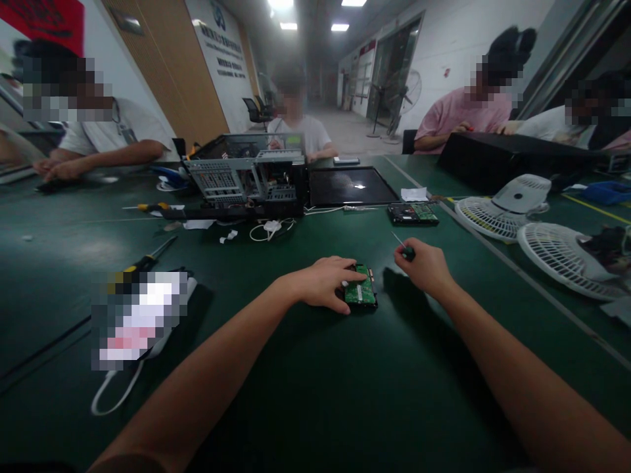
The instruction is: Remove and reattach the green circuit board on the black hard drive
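Observation:
A small hard drive with a green circuit board [361,292] lies flat on the dark green table, board side up. My left hand [328,282] rests over its left side, fingers spread across the board and thumb near its lower edge. To the right of the drive, my right hand [422,264] is raised off the table, its fingers closed on a small screwdriver [408,252] with a dark green handle. The screwdriver's thin shaft points up and left, apart from the drive.
Beyond my hands are a second hard drive [413,214], an open computer case [246,177] and a black panel [352,185]. White fans [500,210] stand right. A phone [142,318] with a cable and a yellow-black screwdriver [142,264] lie left. Several people sit around the table.

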